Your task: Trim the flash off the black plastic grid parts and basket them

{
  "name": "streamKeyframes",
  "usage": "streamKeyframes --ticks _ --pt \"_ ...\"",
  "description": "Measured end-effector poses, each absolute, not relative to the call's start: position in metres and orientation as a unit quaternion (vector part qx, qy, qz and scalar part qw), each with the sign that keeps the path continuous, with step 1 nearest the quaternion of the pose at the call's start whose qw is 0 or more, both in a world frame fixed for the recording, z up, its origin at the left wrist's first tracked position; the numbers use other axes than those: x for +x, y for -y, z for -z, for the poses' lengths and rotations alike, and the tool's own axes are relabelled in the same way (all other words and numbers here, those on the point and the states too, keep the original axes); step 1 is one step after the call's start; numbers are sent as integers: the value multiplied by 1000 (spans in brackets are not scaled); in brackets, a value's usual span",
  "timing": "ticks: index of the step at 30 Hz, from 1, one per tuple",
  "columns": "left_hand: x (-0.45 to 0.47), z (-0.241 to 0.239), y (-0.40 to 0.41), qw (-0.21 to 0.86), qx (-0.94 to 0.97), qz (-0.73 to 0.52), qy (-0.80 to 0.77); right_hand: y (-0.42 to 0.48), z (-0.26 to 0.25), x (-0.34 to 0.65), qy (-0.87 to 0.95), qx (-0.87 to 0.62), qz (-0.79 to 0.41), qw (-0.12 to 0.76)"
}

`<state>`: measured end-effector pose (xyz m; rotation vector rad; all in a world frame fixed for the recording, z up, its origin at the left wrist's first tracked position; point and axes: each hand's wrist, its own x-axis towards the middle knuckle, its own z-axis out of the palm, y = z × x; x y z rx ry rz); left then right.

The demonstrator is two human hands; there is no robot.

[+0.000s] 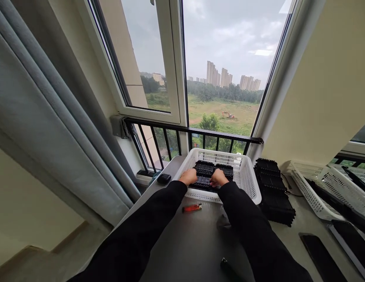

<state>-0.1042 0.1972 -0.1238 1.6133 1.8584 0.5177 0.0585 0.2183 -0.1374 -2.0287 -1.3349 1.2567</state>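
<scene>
Both hands reach into a white perforated plastic basket (251, 184) on the table. Black flat plastic pieces with toothed edges (204, 167) lie inside it. One such black toothed piece (203, 181) is between my hands at the near side of the basket. My left hand (188, 177) has its fingers curled on that piece's left end. At the right end my right hand (218, 178) is closed, thumb and fingers bent down on it. The fingertips are partly hidden by the hands themselves.
A stack of similar black pieces (272, 192) stands right of the basket. An orange-red lighter (192, 208) lies in front, and a small black case (164, 179) sits left. More white baskets (313, 196) and a dark phone-like slab (322, 256) are at the right. Behind is a window railing (206, 131).
</scene>
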Motion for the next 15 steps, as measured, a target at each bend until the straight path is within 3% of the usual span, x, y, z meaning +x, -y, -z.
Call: streamKeyframes --ticks 5,15 --pt "-105 122 -194 318 618 -193 -693 -222 131 55 432 -725 -533 67" --pt "-107 108 -185 292 661 -161 -673 -202 120 63 477 -695 -535 53"
